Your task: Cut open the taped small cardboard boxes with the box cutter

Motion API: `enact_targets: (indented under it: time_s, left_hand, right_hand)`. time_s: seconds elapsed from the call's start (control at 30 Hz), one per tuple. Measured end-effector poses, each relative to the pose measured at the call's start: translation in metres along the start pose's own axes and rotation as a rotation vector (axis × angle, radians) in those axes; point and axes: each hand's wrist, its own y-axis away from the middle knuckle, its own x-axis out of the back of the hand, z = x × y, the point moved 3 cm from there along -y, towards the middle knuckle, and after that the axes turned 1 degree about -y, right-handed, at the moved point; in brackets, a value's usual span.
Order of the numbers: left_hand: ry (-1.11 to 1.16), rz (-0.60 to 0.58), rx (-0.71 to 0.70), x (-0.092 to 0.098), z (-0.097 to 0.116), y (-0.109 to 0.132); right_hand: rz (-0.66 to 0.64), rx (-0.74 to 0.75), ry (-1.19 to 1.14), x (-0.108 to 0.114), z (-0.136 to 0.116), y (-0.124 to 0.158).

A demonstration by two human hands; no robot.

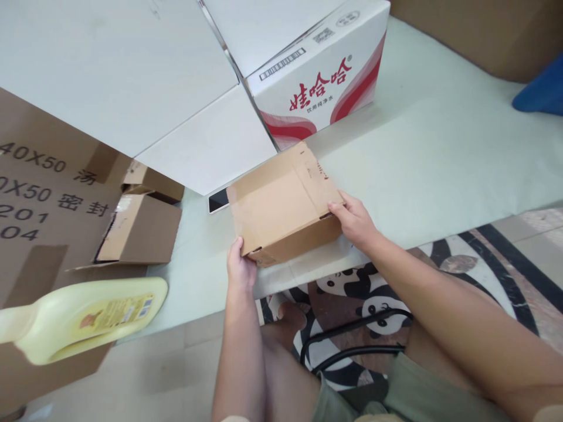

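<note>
A small brown cardboard box (281,193) is held between my two hands over the table's near edge, its lid down. My left hand (241,265) grips its near left corner, thumb on the top edge and fingers below. At the near right corner, my right hand (352,220) has its thumb on the lid edge, with the other fingers hidden beneath. A phone (218,201) with a dark screen lies partly behind the box's left side.
A white and red carton (325,88) and a large white box (211,140) stand behind. On the left are an open cardboard box (152,231), a big printed carton (57,193) and a pale yellow bottle (97,316). Something blue (543,91) is at far right on the pale tablecloth (444,135).
</note>
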Motion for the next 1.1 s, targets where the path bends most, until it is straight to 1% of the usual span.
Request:
enact_targets:
  time_s: [0.17,0.37,0.57,0.8,1.1]
  left_hand:
    - [0.003,-0.003,0.019,-0.0001,-0.0002,0.0002]
    - [0.007,0.019,0.001,-0.0012,-0.0004,0.0001]
    - [-0.014,-0.013,-0.003,-0.0003,-0.0015,-0.0009]
    - [-0.021,-0.019,0.009,-0.0003,-0.0020,0.0000]
    - [-0.038,-0.021,-0.011,0.0027,-0.0052,-0.0034]
  right_hand:
    - [0.007,0.002,-0.005,0.0008,0.0002,0.0002]
    - [0.001,-0.003,-0.007,0.0005,0.0019,-0.0006]
    - [0.006,-0.003,0.007,0.0006,0.0034,-0.0013]
    - [0.018,-0.019,0.007,0.0008,0.0038,-0.0006]
    - [0.029,-0.038,0.032,0.0010,0.0054,-0.0003]
